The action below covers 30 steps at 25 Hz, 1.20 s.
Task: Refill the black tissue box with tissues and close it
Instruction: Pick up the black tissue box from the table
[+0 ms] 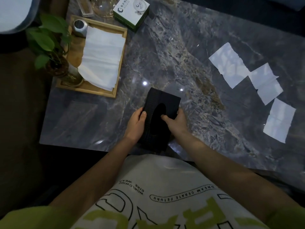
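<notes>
Black tissue box [160,103]: lies at the near edge of the marble surface [181,55], long axis running away from the person, dark oval slot facing up. No tissue shows in the slot, so it reads as empty and the refill as not yet begun.

Left hand [136,125]: clasps the box's left long side, thumb lying on the top face and the fingers [142,116] curled around the edge; wrist straight, forearm coming up from the lower left.

Right hand [177,120]: grips the right long side from the opposite flank, thumb reaching in to the rim of the slot; forearm angled in from the lower right.

Why held so: a two-sided clamp steadies the box and suits pulling its shell apart or turning it over to reach the opening (where the lid seam sits is too dark to tell).

Stack of tissues [102,57]: sits fanned in the wooden tray [123,52] at the far left, well apart from the box, beside a potted plant [47,40] and a small metal canister [80,27]. Probably the refill supply, kept flat and ready to lift as one bundle.

Loose tissues [229,63]: three sheets lie spread in a line on the right of the surface, apart from both hands.

White and green carton [132,13]: stands at the far edge, not involved for now.

Stage: early; opening comes first.
</notes>
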Each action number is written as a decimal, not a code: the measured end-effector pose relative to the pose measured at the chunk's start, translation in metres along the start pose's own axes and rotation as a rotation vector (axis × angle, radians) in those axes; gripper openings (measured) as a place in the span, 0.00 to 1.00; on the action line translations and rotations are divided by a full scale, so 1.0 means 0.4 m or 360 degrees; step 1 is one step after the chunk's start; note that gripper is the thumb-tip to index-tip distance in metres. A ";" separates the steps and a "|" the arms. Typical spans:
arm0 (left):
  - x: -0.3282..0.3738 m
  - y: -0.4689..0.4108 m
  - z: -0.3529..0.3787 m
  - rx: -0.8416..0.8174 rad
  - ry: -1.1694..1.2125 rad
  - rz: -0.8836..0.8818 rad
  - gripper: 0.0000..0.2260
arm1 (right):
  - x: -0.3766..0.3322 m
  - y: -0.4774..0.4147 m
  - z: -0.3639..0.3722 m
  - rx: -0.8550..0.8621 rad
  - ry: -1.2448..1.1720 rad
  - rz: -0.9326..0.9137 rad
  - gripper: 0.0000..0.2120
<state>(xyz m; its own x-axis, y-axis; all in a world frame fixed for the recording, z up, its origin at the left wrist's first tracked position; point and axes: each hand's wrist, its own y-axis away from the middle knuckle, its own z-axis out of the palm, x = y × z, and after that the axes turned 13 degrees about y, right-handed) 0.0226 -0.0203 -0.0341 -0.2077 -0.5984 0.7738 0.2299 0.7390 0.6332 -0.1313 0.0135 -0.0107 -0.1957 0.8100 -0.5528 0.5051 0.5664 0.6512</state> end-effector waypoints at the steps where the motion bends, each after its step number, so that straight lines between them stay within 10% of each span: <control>1: 0.000 0.000 -0.001 -0.0015 0.0062 -0.0009 0.20 | 0.002 0.000 -0.002 -0.0004 -0.0028 -0.0004 0.28; 11: 0.030 -0.014 -0.041 -0.0305 0.0701 -0.0516 0.22 | -0.007 0.011 -0.092 -0.0308 -0.0434 -0.0051 0.23; 20: 0.105 0.075 0.037 -0.0386 0.0725 -0.0030 0.14 | -0.054 0.079 -0.137 -0.0343 -0.0521 -0.0290 0.30; 30: 0.107 0.112 0.060 -0.0435 0.0649 -0.0166 0.23 | 0.005 0.092 -0.177 -0.0448 -0.0608 -0.0102 0.31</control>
<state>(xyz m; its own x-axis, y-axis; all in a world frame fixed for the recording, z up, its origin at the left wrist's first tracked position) 0.0014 -0.0053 0.0271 0.1333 -0.7775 0.6146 0.4799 0.5932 0.6463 -0.1725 0.0466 0.0489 0.1308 0.6882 -0.7136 0.2444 0.6752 0.6959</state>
